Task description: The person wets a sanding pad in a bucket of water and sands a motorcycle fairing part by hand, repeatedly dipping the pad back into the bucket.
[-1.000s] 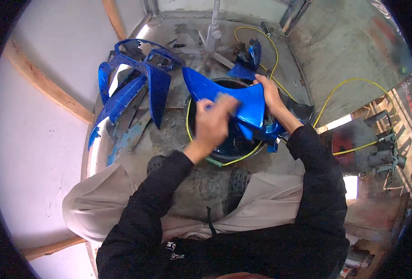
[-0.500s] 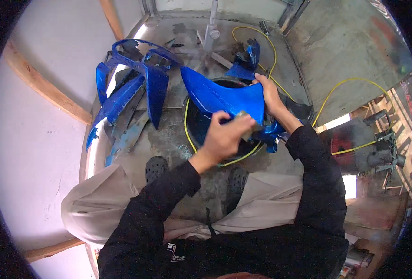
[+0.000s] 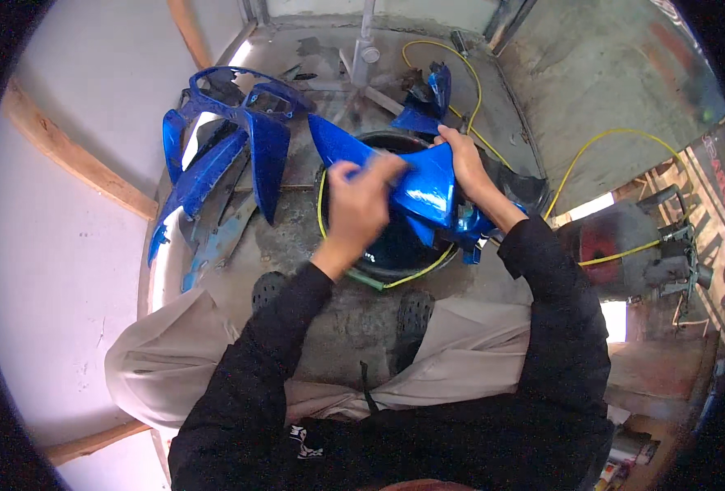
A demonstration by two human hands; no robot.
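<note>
A glossy blue curved plastic panel (image 3: pixel 428 196) is held over a round black basin (image 3: pixel 395 254). My right hand (image 3: pixel 473 172) grips its upper right edge, thumb and fingers closed round it. My left hand (image 3: pixel 358 204) is on the panel's middle, fingers bent and smeared by motion; the small pad in it is too blurred to make out clearly. More blue plastic shows beneath the panel at the basin's right side, largely hidden by the panel and my right arm.
Blue fairing pieces (image 3: pixel 268 168) lie at the left, more blue parts (image 3: pixel 415 114) behind the basin. A metal post (image 3: pixel 366 53) stands at the back. A yellow hose (image 3: pixel 624 131) loops toward a grimy machine (image 3: pixel 616 241) at the right. Walls enclose the space.
My left hand moved down to the panel's lower edge, then back up to its middle. The panel and my right hand have shifted slightly up and left.
</note>
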